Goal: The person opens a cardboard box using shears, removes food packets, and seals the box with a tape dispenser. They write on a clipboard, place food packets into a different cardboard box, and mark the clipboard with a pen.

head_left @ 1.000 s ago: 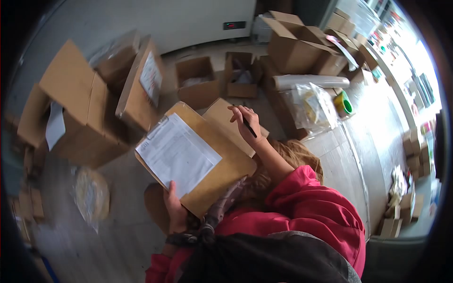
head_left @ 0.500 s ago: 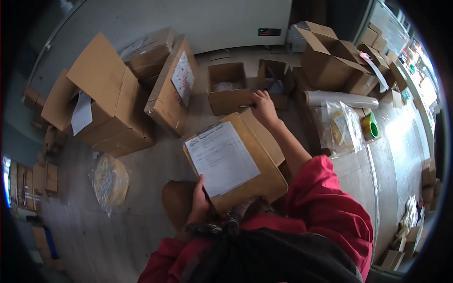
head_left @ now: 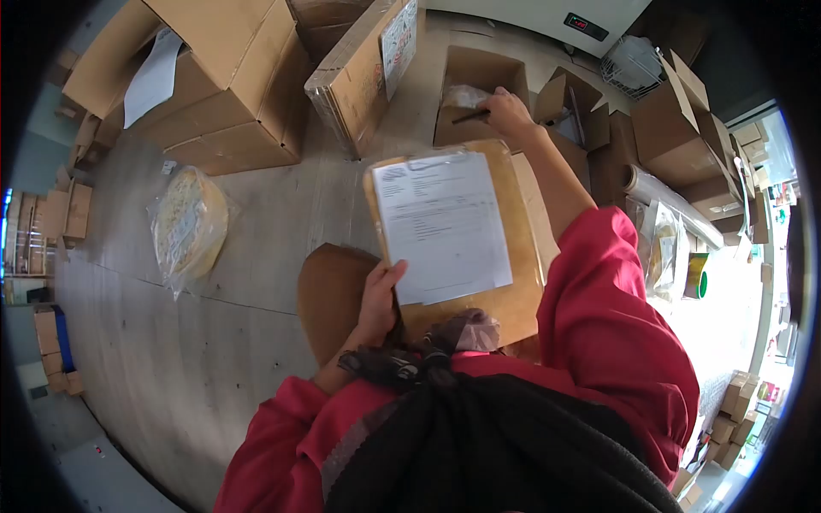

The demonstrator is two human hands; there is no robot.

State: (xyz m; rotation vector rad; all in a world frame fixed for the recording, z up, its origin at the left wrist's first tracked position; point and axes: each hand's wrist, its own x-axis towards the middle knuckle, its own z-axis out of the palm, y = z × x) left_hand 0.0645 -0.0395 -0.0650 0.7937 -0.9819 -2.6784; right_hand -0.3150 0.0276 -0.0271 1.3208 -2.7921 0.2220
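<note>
My left hand point(head_left: 381, 295) grips the left edge of a brown clipboard-like board point(head_left: 522, 256), its thumb lying at the border of a printed paper sheet point(head_left: 445, 227) on the front. The board tilts up against my lap. My right hand point(head_left: 508, 113) is closed around a dark, thin, pen-like tool point(head_left: 470, 117), whose exact kind I cannot make out. That hand is over an open cardboard box point(head_left: 483, 64) with clear plastic point(head_left: 464, 96) inside. Behind the board's right side, part of a lighter cardboard piece point(head_left: 532, 201) shows.
A plastic-wrapped round yellowish item point(head_left: 190, 224) lies on the floor at left. Large open cartons point(head_left: 214, 103) and a flat upright box point(head_left: 363, 77) stand at the upper left. More open boxes point(head_left: 569, 107), a clear film roll point(head_left: 671, 201) and a green tape roll point(head_left: 698, 275) are at right.
The view has shifted, so the boxes sit higher and the board looks more upright. My right hand has moved over the open box, still holding the thin tool. My left hand keeps its grip.
</note>
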